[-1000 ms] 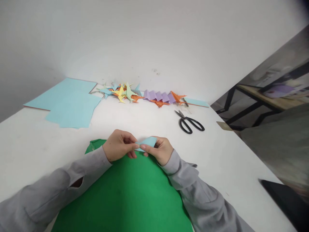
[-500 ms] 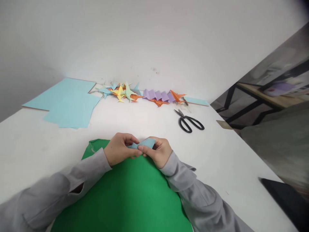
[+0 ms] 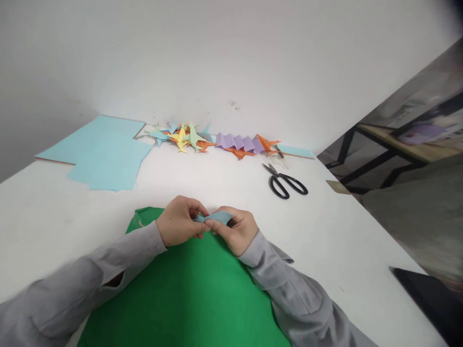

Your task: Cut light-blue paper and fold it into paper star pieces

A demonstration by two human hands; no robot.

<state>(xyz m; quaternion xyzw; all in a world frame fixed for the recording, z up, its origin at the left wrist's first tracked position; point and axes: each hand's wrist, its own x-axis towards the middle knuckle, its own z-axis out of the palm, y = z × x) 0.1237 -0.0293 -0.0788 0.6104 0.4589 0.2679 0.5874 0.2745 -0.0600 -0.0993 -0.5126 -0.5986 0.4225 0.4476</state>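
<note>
A small folded piece of light blue paper (image 3: 220,218) is held between my two hands, above the green cloth (image 3: 188,289) near the table's front. My left hand (image 3: 181,219) pinches its left end between thumb and fingers. With thumb on top and fingers beneath, my right hand (image 3: 238,229) grips the right part. The paper looks narrow and tilted, and its lower folds are hidden by the fingers. Both hands are close together, their fingertips nearly touching.
Scissors with black handles (image 3: 288,185) lie right of centre on the white table (image 3: 343,241). Light blue sheets (image 3: 108,154) are at the back left. Folded paper figures (image 3: 184,139) and a pleated purple paper (image 3: 238,143) sit along the wall. A dark flat object (image 3: 423,294) is at the right edge.
The blue paper has tilted and shows a narrower face than before. My fingers have shifted slightly around it, both hands still gripping it.
</note>
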